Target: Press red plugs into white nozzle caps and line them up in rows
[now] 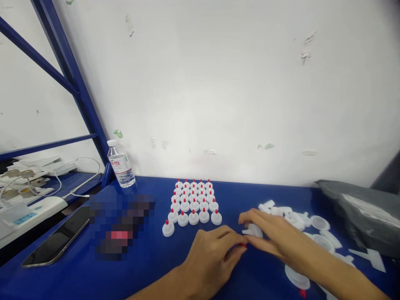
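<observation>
Five o'clock: left hand (208, 259) pinches red tip (243, 245), right hand (276, 233) grips white cap (256, 230); slack pinch could drop tip.

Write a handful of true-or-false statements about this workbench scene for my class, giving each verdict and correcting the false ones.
1. The left hand pinches a small red piece. True.
2. The right hand grips the water bottle. False: it holds a white nozzled piece; the bottle stands near the wall.
3. Red-tipped white caps stand in rows. True.
4. The phone lies right of those rows. False: it lies to their left.
5. Loose white parts lie near the dark package. True.
</observation>
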`<control>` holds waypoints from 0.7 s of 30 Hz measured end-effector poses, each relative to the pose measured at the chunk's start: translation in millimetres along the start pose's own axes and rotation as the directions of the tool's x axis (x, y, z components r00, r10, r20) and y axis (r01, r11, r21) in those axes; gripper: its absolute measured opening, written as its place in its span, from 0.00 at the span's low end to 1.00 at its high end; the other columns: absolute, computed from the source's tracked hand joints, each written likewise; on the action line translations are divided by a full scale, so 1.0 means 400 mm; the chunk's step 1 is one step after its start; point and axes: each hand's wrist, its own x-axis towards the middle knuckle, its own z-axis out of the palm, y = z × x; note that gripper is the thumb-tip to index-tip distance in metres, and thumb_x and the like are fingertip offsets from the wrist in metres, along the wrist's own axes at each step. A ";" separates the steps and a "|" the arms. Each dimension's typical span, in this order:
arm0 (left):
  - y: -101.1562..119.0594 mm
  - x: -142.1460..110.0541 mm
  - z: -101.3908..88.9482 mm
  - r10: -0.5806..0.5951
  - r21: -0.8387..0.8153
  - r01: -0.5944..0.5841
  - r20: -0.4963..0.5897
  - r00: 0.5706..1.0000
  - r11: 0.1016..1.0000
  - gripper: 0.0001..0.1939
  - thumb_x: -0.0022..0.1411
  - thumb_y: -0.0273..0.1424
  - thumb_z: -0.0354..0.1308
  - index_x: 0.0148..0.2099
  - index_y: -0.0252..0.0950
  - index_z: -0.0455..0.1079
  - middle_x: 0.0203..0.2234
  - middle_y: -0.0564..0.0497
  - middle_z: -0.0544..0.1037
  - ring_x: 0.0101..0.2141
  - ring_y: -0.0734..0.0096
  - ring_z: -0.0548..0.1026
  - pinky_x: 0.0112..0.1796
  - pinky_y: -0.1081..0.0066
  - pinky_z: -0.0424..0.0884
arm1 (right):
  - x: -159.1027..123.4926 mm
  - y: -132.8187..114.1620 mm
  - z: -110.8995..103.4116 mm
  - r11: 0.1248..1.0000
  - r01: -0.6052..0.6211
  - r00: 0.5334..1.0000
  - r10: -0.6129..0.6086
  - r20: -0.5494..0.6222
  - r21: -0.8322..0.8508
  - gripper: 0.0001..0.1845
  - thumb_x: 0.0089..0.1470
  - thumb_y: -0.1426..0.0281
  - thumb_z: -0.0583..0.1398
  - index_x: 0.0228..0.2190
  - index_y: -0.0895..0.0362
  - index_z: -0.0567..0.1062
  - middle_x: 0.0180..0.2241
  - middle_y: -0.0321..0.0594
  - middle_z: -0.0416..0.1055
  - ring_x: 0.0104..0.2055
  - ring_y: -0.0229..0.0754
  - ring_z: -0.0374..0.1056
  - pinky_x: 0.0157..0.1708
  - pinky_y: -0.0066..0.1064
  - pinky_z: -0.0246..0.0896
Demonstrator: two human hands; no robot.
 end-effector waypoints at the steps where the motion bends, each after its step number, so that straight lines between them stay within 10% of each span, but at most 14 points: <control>1: 0.006 -0.002 0.002 -0.007 -0.023 0.007 -0.003 1.000 1.000 0.08 0.68 0.30 0.56 0.46 0.42 0.75 0.39 0.54 0.81 0.27 0.78 0.77 0.28 0.79 0.70 | -0.002 -0.004 -0.005 1.000 -0.010 1.000 0.010 0.002 0.023 0.09 0.64 0.65 0.57 0.46 0.46 0.70 0.42 0.35 0.73 0.38 0.42 0.71 0.38 0.32 0.63; 10: 0.022 0.014 -0.003 -0.232 -0.204 0.208 -0.101 0.968 0.957 0.03 0.64 0.30 0.59 0.40 0.39 0.74 0.35 0.55 0.79 0.26 0.79 0.75 0.28 0.80 0.70 | -0.001 0.013 -0.021 0.997 -0.052 0.997 0.054 -0.051 0.050 0.15 0.57 0.53 0.62 0.35 0.50 0.69 0.32 0.33 0.71 0.29 0.40 0.64 0.29 0.29 0.56; 21: 0.021 0.015 0.001 -0.208 -0.272 0.185 -0.057 0.977 0.944 0.05 0.64 0.29 0.61 0.42 0.40 0.78 0.34 0.54 0.82 0.26 0.76 0.77 0.28 0.79 0.72 | -0.005 -0.008 -0.008 0.993 0.004 0.999 0.002 -0.052 0.117 0.17 0.55 0.52 0.64 0.35 0.50 0.69 0.32 0.33 0.71 0.30 0.39 0.64 0.29 0.28 0.57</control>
